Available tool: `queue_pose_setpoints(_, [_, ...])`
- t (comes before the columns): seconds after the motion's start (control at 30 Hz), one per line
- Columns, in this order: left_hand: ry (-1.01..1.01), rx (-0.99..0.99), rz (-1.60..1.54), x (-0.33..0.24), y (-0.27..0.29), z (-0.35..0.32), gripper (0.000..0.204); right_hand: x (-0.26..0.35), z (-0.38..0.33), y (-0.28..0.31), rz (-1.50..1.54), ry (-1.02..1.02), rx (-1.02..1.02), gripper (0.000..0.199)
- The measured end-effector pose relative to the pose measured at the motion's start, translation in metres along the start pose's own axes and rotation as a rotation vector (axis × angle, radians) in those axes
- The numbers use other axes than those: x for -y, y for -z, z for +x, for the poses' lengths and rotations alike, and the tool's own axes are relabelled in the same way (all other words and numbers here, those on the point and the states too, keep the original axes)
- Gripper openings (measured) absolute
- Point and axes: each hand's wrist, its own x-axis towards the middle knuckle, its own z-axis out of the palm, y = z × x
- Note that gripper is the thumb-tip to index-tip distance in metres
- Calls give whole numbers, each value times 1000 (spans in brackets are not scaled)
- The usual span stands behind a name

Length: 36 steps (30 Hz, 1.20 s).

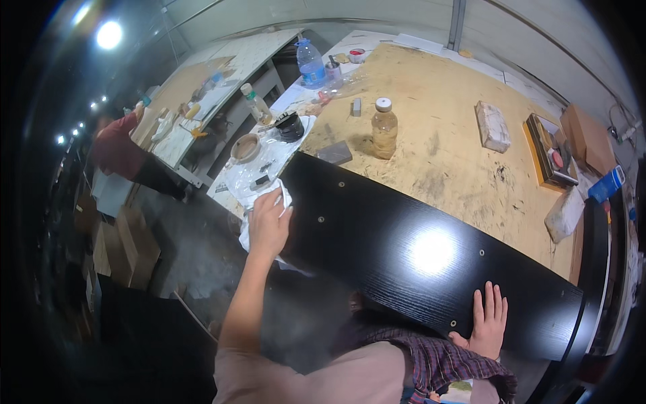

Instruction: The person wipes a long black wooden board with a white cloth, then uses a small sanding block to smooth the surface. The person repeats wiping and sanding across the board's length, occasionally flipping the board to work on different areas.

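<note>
Along the near edge of the tan board (437, 158) lies a black panel (377, 229), broad face up, with small ringed holes showing in it. Wiping the panel's left end looks to be the step in hand. The next move would call for a light drag of the cloth along the grain, with the panel held steady. Its long axis slants from the board's near-left corner to its near-right corner, where the right end points closer to the wearer.

Just off the board's near-left corner, the left hand (270, 225) has its fingers curled over a bunched white cloth (246, 234); whether the cloth touches the panel's face is unclear. Near the board's right end, the right hand (489, 322) lies flat on the panel, fingers straight, thumb out, gripping nothing.

A grey block (334, 153) sits at the board's near-left corner, a capped bottle (384, 135) farther in on the board, and a black tub (291, 128) off its left edge.
</note>
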Motion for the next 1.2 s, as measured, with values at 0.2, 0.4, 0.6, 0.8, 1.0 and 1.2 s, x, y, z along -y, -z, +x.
queue_pose_setpoints(0.2, [100,100,122,-6,16,14,21,0,2,6,22,3,3,104])
queue_pose_setpoints(0.4, [65,149,167,-10,23,8,25,0,2,5,41,-1,0,104])
queue_pose_setpoints(0.6, [252,209,-124,-45,11,13,27,1,5,6,50,14,1,103])
queue_pose_setpoints(0.8, [-365,176,-121,-195,-35,4,31,0,2,7,33,20,-4,104])
queue_pose_setpoints(1.0, [-275,210,-79,-149,-32,32,23,0,2,7,68,17,-37,103])
queue_pose_setpoints(1.2, [-307,342,-90,-153,-35,52,31,1,4,5,81,19,-66,102])
